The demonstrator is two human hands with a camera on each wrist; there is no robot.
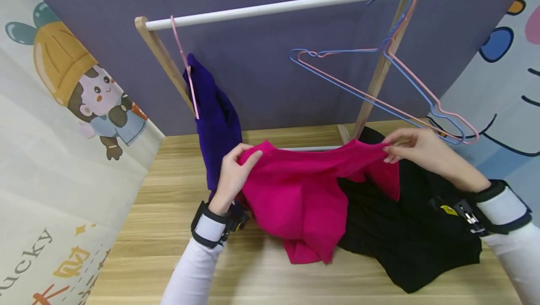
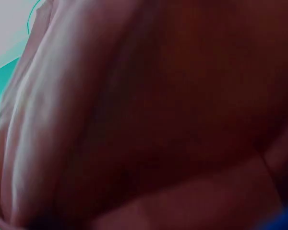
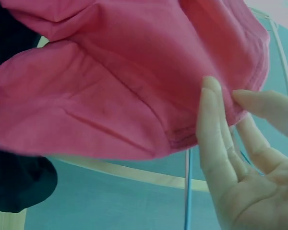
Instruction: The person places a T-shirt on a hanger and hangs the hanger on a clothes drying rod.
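A bright pink T-shirt (image 1: 291, 192) hangs spread between the two hands in the head view, its lower part drooping in folds over the tabletop. The left hand (image 1: 234, 171) pinches its upper left corner between thumb and fingers. At the upper right corner, the right hand (image 1: 415, 148) pinches the cloth with thumb and fingertips. In the right wrist view, a stitched edge of the pink cloth (image 3: 129, 96) sits at the fingertips of the right hand (image 3: 249, 167). Dark, blurred skin of the left hand (image 2: 62, 96) fills most of the left wrist view, hiding its grip there.
Behind stands a rack with a white rail (image 1: 270, 10) and wooden legs. A purple garment (image 1: 217, 127) hangs at its left on a pink hanger (image 1: 183, 56). A blue hanger (image 1: 337, 82) and another pink one hang at right. Black clothing (image 1: 413, 230) lies on the wooden tabletop (image 1: 156, 230).
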